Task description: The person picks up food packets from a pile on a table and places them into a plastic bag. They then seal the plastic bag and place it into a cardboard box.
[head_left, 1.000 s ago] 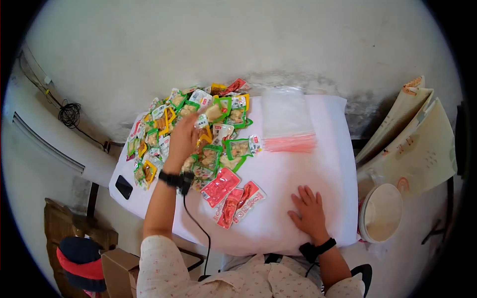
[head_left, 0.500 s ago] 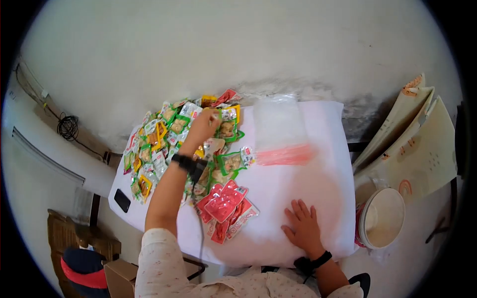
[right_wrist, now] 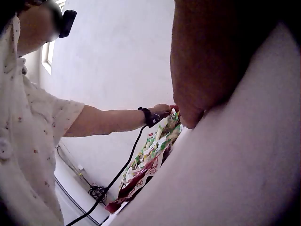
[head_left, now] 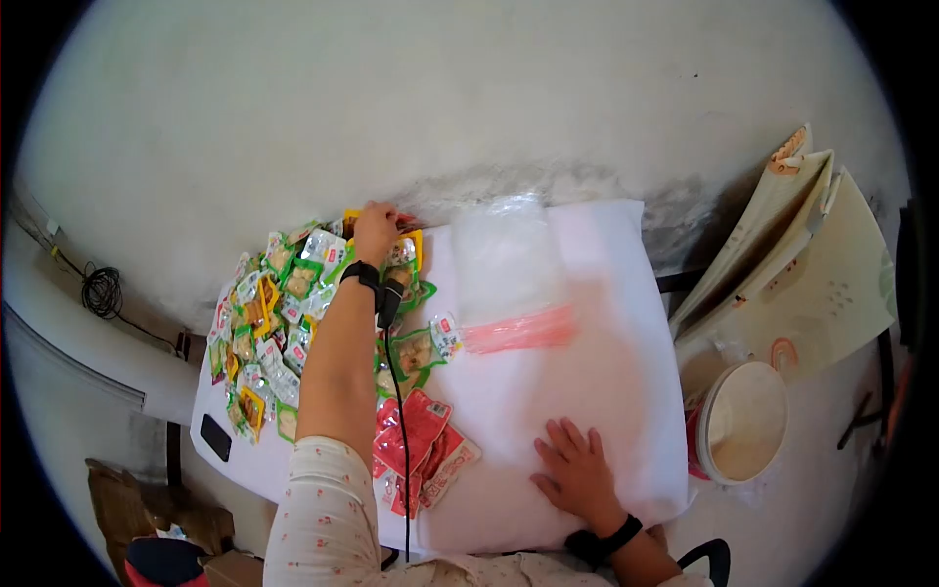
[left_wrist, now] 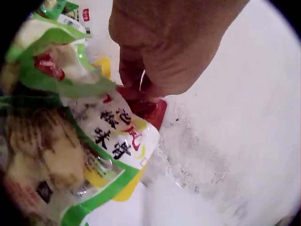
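The left hand is at the back edge of a heap of sealed snack packets, its fingertips at a red packet. The right hand rests on the white tablecloth. Right of the heap lies 1 stack of clear plastic bags with pink ends. 1 black smartphone lies left of the heap; 1 round bucket stands beside the table.

Your left hand pinched a shiny red packet at the far edge of the packet heap, partly hidden behind a green-edged packet with black-lettered label. More red packets overlapped nearer you.
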`<action>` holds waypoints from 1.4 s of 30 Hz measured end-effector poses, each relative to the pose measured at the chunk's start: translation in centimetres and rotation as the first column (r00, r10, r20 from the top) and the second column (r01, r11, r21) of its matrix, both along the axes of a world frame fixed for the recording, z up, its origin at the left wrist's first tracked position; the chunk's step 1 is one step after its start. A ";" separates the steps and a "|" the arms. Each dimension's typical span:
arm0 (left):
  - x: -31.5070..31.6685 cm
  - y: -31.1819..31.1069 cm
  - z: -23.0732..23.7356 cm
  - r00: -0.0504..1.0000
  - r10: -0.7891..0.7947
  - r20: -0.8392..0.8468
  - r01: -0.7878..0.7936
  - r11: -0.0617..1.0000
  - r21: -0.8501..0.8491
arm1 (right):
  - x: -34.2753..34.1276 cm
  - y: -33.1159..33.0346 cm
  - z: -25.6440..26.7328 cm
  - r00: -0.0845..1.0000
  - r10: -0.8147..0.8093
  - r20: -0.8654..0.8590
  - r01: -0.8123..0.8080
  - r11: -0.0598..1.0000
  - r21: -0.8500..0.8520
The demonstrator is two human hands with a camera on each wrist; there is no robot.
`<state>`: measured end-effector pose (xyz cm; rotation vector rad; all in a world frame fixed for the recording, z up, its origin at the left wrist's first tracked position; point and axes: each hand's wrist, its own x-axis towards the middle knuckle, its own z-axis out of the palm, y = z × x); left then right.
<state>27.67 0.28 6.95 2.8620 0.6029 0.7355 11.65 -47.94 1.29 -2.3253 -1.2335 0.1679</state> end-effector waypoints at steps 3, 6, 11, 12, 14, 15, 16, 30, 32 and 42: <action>-2.3 -1.2 2.7 0.944 0.037 0.327 0.000 0.994 -0.112 | -0.1 -0.2 0.0 1.000 0.000 0.009 0.000 1.000 0.002; -7.7 -2.2 6.1 0.903 0.044 0.427 0.224 0.801 -0.555 | -0.2 -0.1 -0.3 0.999 0.006 0.034 -0.007 1.000 0.022; -22.7 -8.7 7.4 0.844 -0.068 0.532 0.370 0.791 -0.487 | -0.5 -0.2 -0.9 0.999 0.020 0.045 -0.023 0.998 0.060; -26.1 -10.4 6.5 0.880 -0.011 0.475 0.300 0.787 -0.538 | -0.6 -0.2 -1.0 0.999 0.007 0.050 -0.010 0.998 0.069; -31.9 -12.0 1.6 0.930 -0.096 0.355 0.291 0.783 -0.549 | -0.6 0.0 -1.0 0.998 -0.009 0.067 0.004 0.997 0.077; -34.2 -13.0 -0.2 0.955 -0.100 0.279 0.255 0.758 -0.600 | -0.7 0.1 -1.0 0.998 0.012 0.066 -0.017 0.997 0.072; -36.0 -14.9 -1.4 0.983 -0.047 0.176 0.128 0.865 -0.485 | -0.7 0.1 -1.0 0.998 0.001 0.070 -0.006 0.998 0.070; -35.4 -25.7 -6.4 0.951 -0.230 -0.207 0.215 0.972 -0.094 | 4.6 2.6 0.6 0.978 -0.088 0.189 0.005 0.915 0.403; -35.0 -25.7 -6.5 0.959 -0.218 -0.179 0.200 0.973 -0.116 | 8.2 4.8 2.4 0.963 -0.095 0.252 -0.035 0.883 0.468; -34.5 -25.5 -4.8 0.972 -0.204 -0.118 0.184 0.970 -0.161 | 18.5 12.9 2.3 0.931 -0.129 0.340 0.116 0.991 0.059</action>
